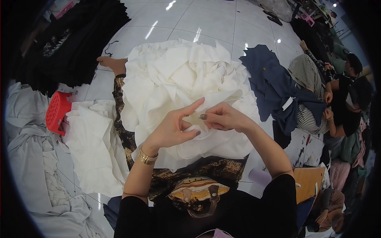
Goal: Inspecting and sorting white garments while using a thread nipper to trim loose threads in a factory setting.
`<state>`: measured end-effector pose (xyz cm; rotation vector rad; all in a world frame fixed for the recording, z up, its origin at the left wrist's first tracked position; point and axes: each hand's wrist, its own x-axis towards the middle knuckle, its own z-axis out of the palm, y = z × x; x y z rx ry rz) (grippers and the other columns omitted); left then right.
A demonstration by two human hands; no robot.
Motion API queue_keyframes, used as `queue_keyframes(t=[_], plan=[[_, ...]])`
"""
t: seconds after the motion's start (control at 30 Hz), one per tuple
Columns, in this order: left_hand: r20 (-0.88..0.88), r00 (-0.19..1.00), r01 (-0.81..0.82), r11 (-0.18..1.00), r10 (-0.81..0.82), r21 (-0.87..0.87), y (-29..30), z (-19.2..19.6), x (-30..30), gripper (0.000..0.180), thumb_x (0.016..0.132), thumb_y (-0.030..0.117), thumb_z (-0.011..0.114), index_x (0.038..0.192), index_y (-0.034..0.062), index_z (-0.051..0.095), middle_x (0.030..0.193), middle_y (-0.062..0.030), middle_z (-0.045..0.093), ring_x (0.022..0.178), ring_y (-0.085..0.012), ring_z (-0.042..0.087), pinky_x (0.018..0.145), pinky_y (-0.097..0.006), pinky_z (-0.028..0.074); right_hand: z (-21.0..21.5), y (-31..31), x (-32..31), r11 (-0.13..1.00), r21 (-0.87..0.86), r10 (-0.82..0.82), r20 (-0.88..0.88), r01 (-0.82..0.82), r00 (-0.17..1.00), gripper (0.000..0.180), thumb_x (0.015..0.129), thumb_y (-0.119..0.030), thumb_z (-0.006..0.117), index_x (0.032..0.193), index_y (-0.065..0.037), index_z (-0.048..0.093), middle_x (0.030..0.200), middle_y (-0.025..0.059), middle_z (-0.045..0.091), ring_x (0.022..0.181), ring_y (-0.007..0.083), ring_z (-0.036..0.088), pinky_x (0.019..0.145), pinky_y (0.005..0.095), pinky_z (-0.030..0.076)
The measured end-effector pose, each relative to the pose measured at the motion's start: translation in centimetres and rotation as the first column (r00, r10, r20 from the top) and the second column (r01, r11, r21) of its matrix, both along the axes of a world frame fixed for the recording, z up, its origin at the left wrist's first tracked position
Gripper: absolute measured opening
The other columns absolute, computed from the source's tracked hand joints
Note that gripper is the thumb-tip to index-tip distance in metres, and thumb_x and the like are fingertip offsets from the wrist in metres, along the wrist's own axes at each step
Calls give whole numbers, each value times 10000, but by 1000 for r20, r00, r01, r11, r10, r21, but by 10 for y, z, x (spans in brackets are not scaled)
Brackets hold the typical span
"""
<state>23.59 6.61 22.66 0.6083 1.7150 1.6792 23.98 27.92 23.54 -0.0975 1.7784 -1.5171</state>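
soft white cloth [166, 67] sits before you in a thick, ruffled heap, its folds overlapping your brown-and-black patterned trousers [125, 135]. a smooth navy cloth [264, 75] lies crumpled to the right, and a red stool [58, 113], its top perforated, stands left. your left hand [168, 129] spreads index finger and thumb wide above the heap; whether its curled fingers grip cloth, you cannot tell. your right hand [228, 119] pinches closed beside it, its contents too small to make out.

The centre holds two hands [170, 127], one gold wristband [146, 158] and one white cloth heap [168, 69]; the left, one red stool [58, 111]; the lower middle, one striped bag [200, 186].
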Motion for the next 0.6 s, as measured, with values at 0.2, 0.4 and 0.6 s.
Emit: queue_keyframes(t=[0.2, 0.4, 0.6], plan=[[-14, 998, -61, 994, 62, 89, -4, -2, -5, 781, 726, -65, 565, 1397, 100, 202, 1284, -170, 415, 685, 0, 530, 577, -149, 407, 14, 20, -5, 967, -81, -251, -489, 243, 835, 256, 771, -248, 636, 924, -51, 577, 535, -60, 358, 435, 33, 315, 406, 183, 244], [17, 998, -66, 986, 64, 150, 8, 8, -6, 794, 719, -110, 570, 1396, 84, 204, 1322, -88, 375, 653, 15, 445, 565, -106, 395, -6, 14, -56, 841, 379, 107, -816, 386, 568, 314, 688, -206, 692, 951, -56, 610, 661, 66, 542, 618, 181, 525, 590, 278, 429], [-443, 876, -203, 979, 190, 18, -14, 35, -56, 394, 811, -55, 527, 1200, -9, 493, 1163, -66, 544, 1006, -96, 527, 861, -216, 434, 113, 70, -153, 549, 4, 128, -989, 836, -79, 155, 745, -169, 626, 810, -36, 581, 672, 89, 589, 608, 223, 565, 527, 330, 424]])
